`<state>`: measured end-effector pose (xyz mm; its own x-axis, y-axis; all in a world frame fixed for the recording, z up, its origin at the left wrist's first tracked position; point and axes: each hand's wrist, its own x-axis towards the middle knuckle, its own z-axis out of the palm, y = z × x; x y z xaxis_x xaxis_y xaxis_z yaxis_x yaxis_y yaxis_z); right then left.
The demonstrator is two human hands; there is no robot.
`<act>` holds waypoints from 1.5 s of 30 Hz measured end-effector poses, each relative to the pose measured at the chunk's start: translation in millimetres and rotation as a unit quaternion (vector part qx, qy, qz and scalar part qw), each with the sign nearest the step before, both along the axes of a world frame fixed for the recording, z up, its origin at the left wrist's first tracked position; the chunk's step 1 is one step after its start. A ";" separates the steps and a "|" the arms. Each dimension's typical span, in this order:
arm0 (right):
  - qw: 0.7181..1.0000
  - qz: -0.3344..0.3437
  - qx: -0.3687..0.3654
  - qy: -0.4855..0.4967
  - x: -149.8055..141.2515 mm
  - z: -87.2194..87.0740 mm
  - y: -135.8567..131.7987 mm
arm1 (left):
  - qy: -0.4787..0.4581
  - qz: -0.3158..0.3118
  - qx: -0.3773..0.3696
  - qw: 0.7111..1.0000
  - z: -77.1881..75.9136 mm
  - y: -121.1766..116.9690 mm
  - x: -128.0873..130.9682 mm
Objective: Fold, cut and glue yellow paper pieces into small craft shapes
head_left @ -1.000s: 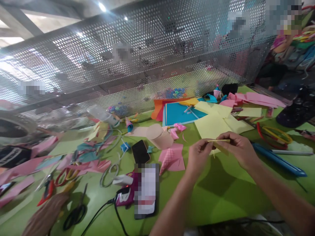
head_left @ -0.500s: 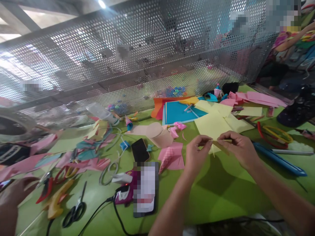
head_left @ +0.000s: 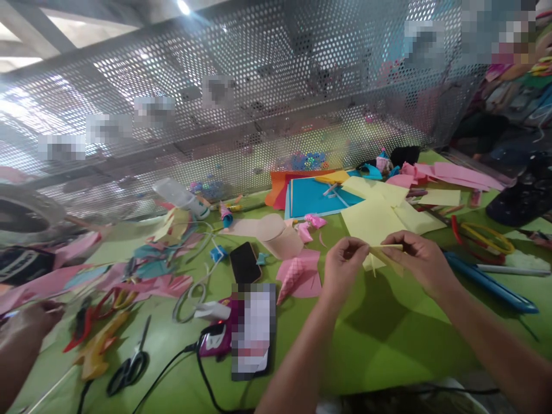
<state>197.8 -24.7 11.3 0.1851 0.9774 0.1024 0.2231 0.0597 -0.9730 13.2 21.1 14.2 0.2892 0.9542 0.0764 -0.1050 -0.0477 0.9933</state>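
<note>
Between my two hands, above the green table, is a small piece of folded yellow paper (head_left: 385, 251). My left hand (head_left: 345, 264) pinches its left end between thumb and fingertips. At the other end, my right hand (head_left: 416, 256) grips it the same way, with part of the paper showing under the fingers. Just beyond lie larger yellow paper sheets (head_left: 371, 221). Left of my hands, a pink checked paper cone (head_left: 291, 279) rests on a pink paper square (head_left: 311, 270).
Scissors (head_left: 129, 368), a yellow glue gun (head_left: 97, 356) and red-handled pliers (head_left: 81, 330) lie at left, near another person's hand (head_left: 37, 322). Two phones (head_left: 245, 263) sit mid-table. A blue tool (head_left: 491, 284) lies at right. A perforated metal screen (head_left: 241, 115) stands behind.
My hands stay nearly in place; the folded yellow paper has turned slightly and shows more at the right fingers. At left, the other person's hand has closed up and shifted.
</note>
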 end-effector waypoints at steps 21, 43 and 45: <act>1.000 -0.008 0.020 -0.012 6.0 -1.7 -0.1 | 0.089 0.013 0.058 0.994 4.4 2.1 -5.6; 1.000 -0.005 0.012 0.002 5.1 1.1 -0.4 | 0.109 0.004 0.088 0.990 5.4 0.8 -4.0; 1.000 -0.001 0.006 0.007 5.8 0.7 -0.1 | 0.110 0.003 0.085 0.990 4.1 1.3 -4.2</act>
